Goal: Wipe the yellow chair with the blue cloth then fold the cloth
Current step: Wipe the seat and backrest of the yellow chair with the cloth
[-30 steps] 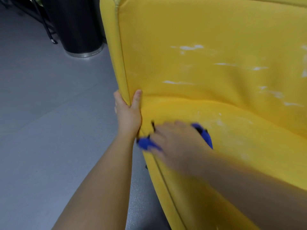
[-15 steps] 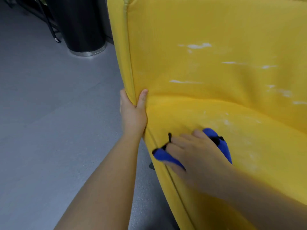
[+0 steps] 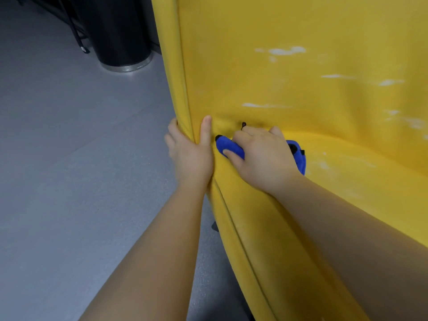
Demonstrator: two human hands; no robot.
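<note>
One blue cloth (image 3: 229,145), long axis crosswise under right hand (image 3: 261,156)

No text, label, brand, number or sign can be read anywhere in the frame.

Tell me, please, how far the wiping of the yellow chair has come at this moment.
No part looks plainly finished. In hand: the right hand holds the bunched blue cloth against the yellow chair near its edge, which the left hand grips. Left: white marks show on the backrest and fainter ones on the seat, and the cloth is not yet folded.
</note>
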